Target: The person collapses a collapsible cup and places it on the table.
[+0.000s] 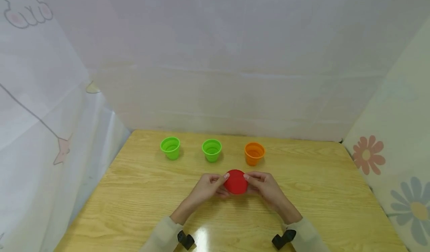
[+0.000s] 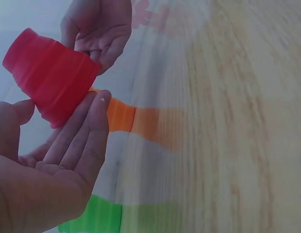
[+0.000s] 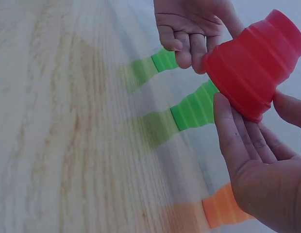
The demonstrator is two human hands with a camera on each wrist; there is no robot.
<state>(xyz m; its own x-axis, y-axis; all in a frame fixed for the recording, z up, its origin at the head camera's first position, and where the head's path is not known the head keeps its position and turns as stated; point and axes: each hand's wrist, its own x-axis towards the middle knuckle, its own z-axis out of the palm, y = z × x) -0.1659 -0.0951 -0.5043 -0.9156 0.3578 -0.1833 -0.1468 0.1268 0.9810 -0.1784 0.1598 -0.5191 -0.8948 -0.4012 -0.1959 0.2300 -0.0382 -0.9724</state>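
A red ribbed collapsible cup (image 1: 236, 182) is held above the table between both hands. Its narrow end points up and its wide rim faces down toward the wood, as the wrist views show. On one side the left hand (image 1: 209, 187) grips it, thumb on the upper wall and fingers under the rim. From the other side the right hand (image 1: 266, 187) holds it the same way. In the left wrist view the red cup (image 2: 53, 77) is seen in profile, tilted in the frame. The inside of the cup is hidden.
Behind the hands, a green cup (image 1: 173, 153), a second green cup (image 1: 212, 155) and an orange cup (image 1: 254, 155) stand mouth up in a row on the wooden table (image 1: 141, 192). Pale sheeting (image 1: 235, 76) hangs behind and along both sides of the table.
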